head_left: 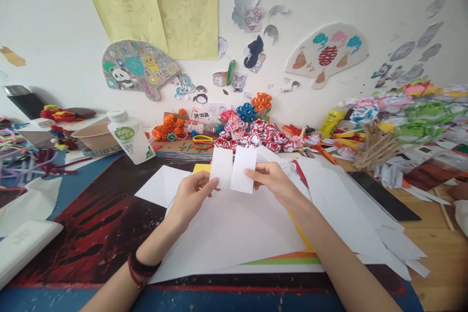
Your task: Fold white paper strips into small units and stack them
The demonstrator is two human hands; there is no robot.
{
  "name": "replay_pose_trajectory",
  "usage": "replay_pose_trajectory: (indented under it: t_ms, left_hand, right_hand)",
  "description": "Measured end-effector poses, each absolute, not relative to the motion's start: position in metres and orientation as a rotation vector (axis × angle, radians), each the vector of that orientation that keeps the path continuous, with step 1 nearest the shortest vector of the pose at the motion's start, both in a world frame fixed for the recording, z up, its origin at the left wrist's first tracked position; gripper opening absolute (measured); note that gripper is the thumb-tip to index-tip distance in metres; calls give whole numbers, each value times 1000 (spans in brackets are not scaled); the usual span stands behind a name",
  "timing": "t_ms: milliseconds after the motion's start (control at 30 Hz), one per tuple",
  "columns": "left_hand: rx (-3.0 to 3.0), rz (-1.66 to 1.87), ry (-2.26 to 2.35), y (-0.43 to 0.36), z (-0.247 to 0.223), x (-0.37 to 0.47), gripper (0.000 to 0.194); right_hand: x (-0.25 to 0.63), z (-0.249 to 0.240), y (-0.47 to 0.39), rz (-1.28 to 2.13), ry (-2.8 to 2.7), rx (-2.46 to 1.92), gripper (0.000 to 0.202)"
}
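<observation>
In the head view, my left hand (199,190) pinches a small white paper strip (221,165) between thumb and fingers. My right hand (272,179) grips a second white paper piece (243,168) by its right edge. Both pieces are held upright side by side, with a narrow gap at the top and their lower edges close together; I cannot tell whether they are joined there. Below them lies a large white paper sheet (237,234), over yellow, orange and green sheets. A folded white paper (164,185) rests left of my left hand.
A white bottle (130,139) stands at the back left. Paper and pipe-cleaner flowers (261,134) crowd the wall. A dark flat slab (383,196), wooden sticks (378,148) and more white sheets (340,204) lie on the right. A white case (27,248) sits at the left.
</observation>
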State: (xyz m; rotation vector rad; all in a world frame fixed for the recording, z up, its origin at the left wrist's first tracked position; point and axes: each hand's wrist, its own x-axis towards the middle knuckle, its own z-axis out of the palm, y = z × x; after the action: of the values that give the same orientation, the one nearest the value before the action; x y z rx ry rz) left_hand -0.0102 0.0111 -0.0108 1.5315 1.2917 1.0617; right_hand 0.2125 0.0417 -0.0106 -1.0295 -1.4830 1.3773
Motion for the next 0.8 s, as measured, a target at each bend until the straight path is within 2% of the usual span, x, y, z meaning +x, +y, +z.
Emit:
replay_pose_trajectory:
  t_ms: [533, 800]
  left_hand:
    - [1497, 1163, 1524, 14, -14, -18, 29]
    - [1434, 1269, 1528, 18, -11, -25, 27]
  right_hand:
    - [219, -16, 47, 1213, -1678, -1163, 26]
    - [223, -12, 47, 1126, -1634, -1203, 30]
